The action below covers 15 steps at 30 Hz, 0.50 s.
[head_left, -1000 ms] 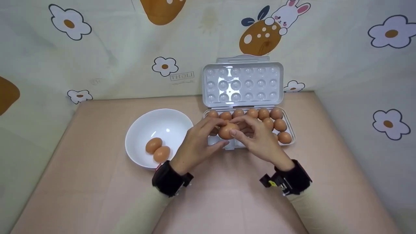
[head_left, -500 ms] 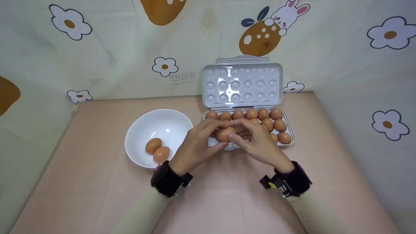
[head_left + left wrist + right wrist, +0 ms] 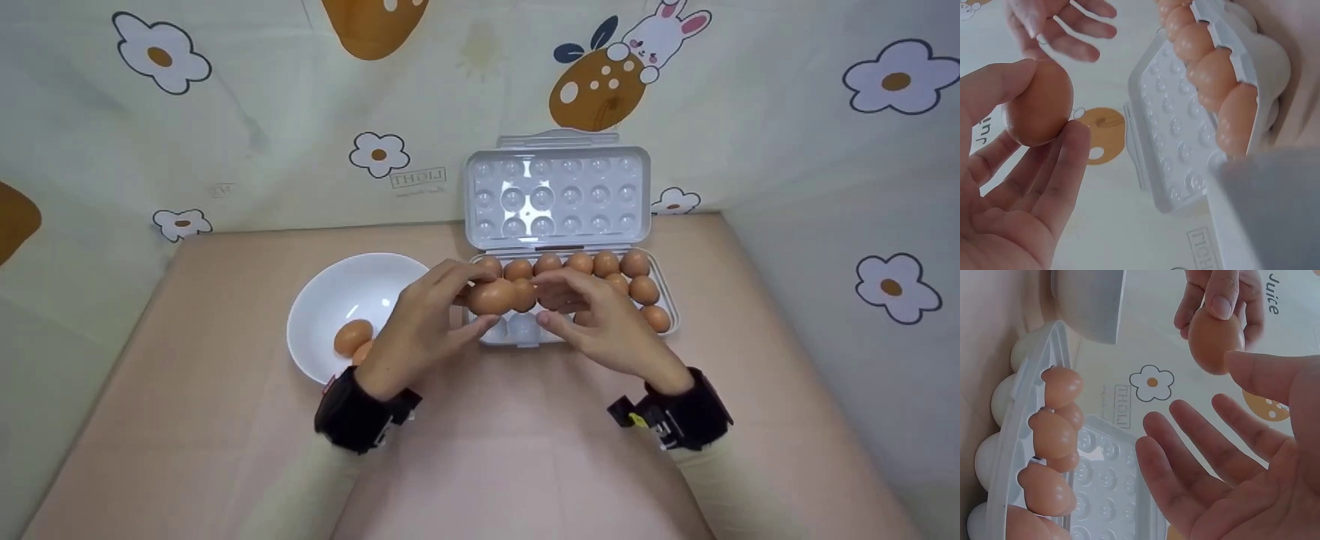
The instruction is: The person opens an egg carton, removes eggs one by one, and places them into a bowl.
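Note:
A brown egg (image 3: 491,298) is pinched between the thumb and fingers of my left hand (image 3: 417,324), above the left part of the egg carton (image 3: 523,330). In the left wrist view the egg (image 3: 1042,103) sits at the fingertips, its lower end showing. My right hand (image 3: 606,331) is just to the right, fingers spread and holding nothing. The right wrist view shows its thumb (image 3: 1266,377) overlapping the egg's edge. Several brown eggs (image 3: 636,263) fill cups in the carton's back row and right side; cups at the front left hold none.
A white bowl (image 3: 309,304) with two brown eggs (image 3: 352,337) stands left of the carton, partly behind my left forearm. The carton's clear dimpled lid (image 3: 557,199) stands raised at the back, before a patterned cloth wall (image 3: 262,150).
Both hands held the egg together before. My right hand has let go and drawn slightly right, while my left hand has carried the egg leftward toward the bowl.

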Each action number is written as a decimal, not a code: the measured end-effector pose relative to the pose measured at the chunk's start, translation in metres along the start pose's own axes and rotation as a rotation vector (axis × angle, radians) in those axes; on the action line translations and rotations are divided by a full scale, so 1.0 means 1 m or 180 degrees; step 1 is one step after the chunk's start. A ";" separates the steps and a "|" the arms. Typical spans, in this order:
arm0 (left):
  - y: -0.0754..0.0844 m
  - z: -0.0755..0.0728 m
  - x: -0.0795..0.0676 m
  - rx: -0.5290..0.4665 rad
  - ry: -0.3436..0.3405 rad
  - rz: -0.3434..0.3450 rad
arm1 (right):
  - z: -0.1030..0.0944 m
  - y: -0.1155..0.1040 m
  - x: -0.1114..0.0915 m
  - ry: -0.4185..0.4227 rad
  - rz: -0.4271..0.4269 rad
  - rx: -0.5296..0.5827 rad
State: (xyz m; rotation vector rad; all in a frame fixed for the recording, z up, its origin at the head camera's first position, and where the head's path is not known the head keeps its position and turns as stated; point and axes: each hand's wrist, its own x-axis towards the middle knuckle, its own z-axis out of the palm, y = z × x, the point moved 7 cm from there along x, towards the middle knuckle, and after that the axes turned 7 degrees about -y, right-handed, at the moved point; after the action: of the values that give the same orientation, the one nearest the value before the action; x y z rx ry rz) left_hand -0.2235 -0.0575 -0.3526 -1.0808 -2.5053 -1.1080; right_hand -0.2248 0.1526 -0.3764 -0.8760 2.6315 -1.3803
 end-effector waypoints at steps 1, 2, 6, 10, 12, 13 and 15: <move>-0.001 -0.004 -0.001 0.0003 -0.0008 -0.0033 | -0.002 0.000 0.000 0.0025 -0.0035 -0.0044; -0.002 -0.009 -0.002 0.0010 -0.0013 -0.0050 | -0.004 -0.001 0.000 0.0057 -0.0068 -0.0113; -0.010 -0.029 -0.003 0.0138 -0.0028 -0.0079 | -0.014 -0.001 -0.002 0.0202 -0.0230 -0.0507; -0.023 -0.049 -0.003 0.0295 -0.0096 -0.0216 | -0.022 -0.001 -0.005 0.0307 -0.0293 -0.0838; -0.032 -0.057 -0.003 0.0370 -0.0168 -0.0338 | -0.025 -0.001 -0.005 0.0322 -0.0280 -0.0902; -0.036 -0.061 -0.003 0.0411 -0.0207 -0.0386 | -0.025 -0.001 -0.006 0.0308 -0.0277 -0.0904; -0.043 -0.067 -0.004 0.0473 -0.0295 -0.0473 | -0.026 0.000 -0.006 0.0280 -0.0257 -0.0906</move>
State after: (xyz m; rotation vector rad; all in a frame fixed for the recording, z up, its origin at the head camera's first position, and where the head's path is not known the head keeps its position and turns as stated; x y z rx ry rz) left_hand -0.2581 -0.1261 -0.3319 -0.9400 -2.7292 -0.9083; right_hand -0.2273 0.1747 -0.3620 -0.9797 2.9413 -1.0982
